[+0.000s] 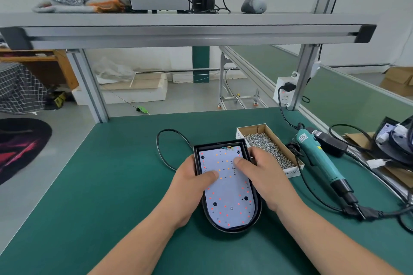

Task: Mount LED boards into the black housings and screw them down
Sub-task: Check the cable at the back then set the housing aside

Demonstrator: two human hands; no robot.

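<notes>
A black housing point(257, 212) with one rounded end lies on the green bench in front of me. A white LED board point(228, 198) dotted with red and orange LEDs sits inside it. My left hand point(192, 183) grips the housing's left wall, its thumb pressing on the board. My right hand point(263, 174) grips the right wall, thumb pressing the board near its upper right. Coloured wires show at the board's far end.
A cardboard box of screws point(268, 147) stands just right of the housing. A teal electric screwdriver point(321, 161) lies further right with its black cables. A black cable loop point(163, 147) lies to the left. An aluminium shelf point(190, 29) spans overhead.
</notes>
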